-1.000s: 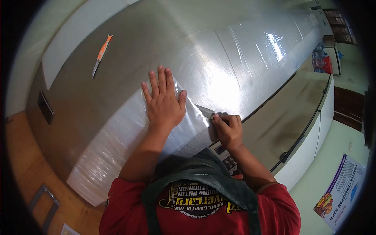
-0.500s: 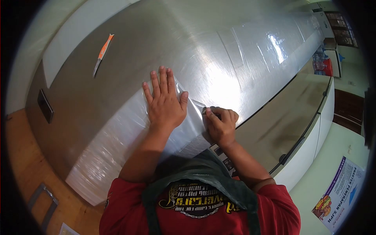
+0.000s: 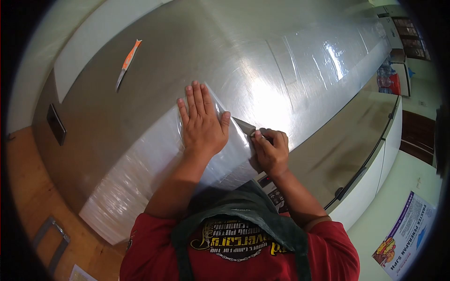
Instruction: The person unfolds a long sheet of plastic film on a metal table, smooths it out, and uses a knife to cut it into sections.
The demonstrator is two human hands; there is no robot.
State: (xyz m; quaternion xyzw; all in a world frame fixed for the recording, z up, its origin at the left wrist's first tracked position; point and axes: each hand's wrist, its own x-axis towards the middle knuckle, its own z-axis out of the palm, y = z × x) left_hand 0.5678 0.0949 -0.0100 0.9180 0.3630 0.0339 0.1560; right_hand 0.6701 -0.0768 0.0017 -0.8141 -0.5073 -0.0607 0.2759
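My left hand (image 3: 205, 124) lies flat with fingers stretched out, pressing on a stack of clear plastic sheeting (image 3: 124, 187) on the metal table. My right hand (image 3: 273, 149) is closed around the handle of a knife (image 3: 244, 126). Its grey blade points up and left, along the edge of the plastic beside my left thumb. My fingers hide most of the handle. Farther off at the upper left lies a second knife (image 3: 127, 63) with an orange handle, touched by neither hand.
A dark phone-like slab (image 3: 56, 124) rests near the left edge of the metal table (image 3: 154, 70). More clear plastic film (image 3: 318, 65) stretches across the far right. A lower cabinet top (image 3: 344, 136) adjoins on the right. A poster (image 3: 403, 239) hangs at the lower right.
More of the blade now shows clear of the plastic's edge, which lies flatter. My left hand keeps pressing in place. The whole view has shifted slightly.
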